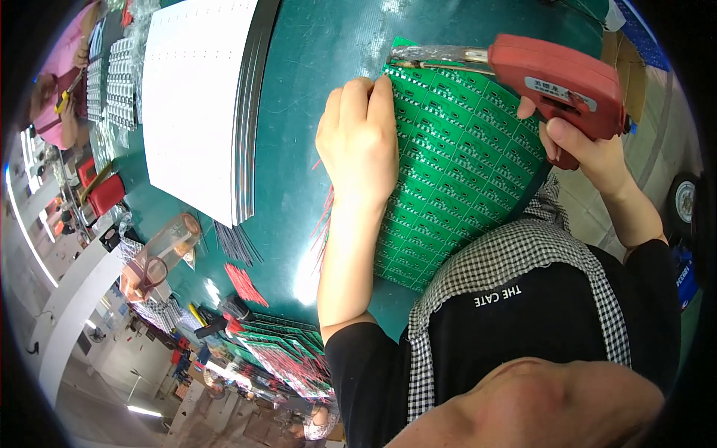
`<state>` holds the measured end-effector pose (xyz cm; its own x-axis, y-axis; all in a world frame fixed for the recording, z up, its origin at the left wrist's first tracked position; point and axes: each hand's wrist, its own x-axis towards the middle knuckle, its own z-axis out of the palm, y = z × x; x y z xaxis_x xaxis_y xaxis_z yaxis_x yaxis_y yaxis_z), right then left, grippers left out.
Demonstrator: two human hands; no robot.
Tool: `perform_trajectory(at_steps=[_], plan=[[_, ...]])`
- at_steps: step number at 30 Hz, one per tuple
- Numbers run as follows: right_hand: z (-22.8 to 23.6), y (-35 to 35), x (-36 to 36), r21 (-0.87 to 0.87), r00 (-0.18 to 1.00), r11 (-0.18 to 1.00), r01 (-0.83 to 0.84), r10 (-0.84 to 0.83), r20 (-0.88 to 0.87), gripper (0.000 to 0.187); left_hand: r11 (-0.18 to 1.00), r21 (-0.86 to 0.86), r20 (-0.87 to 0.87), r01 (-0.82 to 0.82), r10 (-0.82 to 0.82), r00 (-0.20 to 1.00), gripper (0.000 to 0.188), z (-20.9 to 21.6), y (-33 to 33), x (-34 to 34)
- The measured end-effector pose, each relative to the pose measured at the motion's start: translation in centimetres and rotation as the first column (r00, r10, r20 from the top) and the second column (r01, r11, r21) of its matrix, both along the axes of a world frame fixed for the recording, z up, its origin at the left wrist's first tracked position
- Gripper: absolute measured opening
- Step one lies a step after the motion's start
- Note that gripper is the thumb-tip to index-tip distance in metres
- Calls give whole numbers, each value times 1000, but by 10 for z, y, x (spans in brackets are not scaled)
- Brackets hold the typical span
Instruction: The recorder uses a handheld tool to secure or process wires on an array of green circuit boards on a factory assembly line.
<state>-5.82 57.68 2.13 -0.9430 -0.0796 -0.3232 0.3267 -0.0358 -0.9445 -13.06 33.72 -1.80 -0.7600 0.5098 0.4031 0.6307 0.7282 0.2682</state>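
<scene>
A green table fills the middle of the picture, and a pile of white sheets sits at the upper left. Right of the middle we see the green board, lying on the table close to the apron. The right hand is wrapped around the handle of the red gun. The left hand has its fingers bent at the board's upper left edge; we can't tell if they pinch anything. The gun's thin tip is right by those fingers, and we can't tell if it touches the board. If the tip is hot, we think a small slip could burn a finger or mark the wrong spot. If the body leans in, the apron could bump the board. The left arm could also drag the red wires beside it.
</scene>
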Motion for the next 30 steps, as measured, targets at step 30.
perform_trajectory(at_steps=[30], plan=[[1, -4, -2, -35, 990, 995, 92, -95, -101, 24, 999, -32, 33, 37, -36, 999, 24, -1, 1, -3]])
